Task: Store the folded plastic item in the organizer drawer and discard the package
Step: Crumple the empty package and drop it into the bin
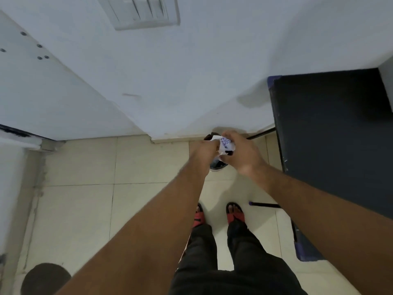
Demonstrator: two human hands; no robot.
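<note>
A crumpled white package [225,145] with blue and black print is squeezed between both hands. My left hand [205,151] grips its left side and my right hand [242,152] wraps over its right side. The hands hover directly above a small dark waste bin [217,165] that stands on the tiled floor against the wall; most of the bin is hidden under them. Neither the folded plastic item nor the organizer drawer is in view.
A dark table [331,128] with thin black legs stands at the right, close to the bin. A white wall [170,81] with a switch plate [140,11] is ahead, a white door [32,86] at left. My feet in red sandals [219,216] are on the beige tiles.
</note>
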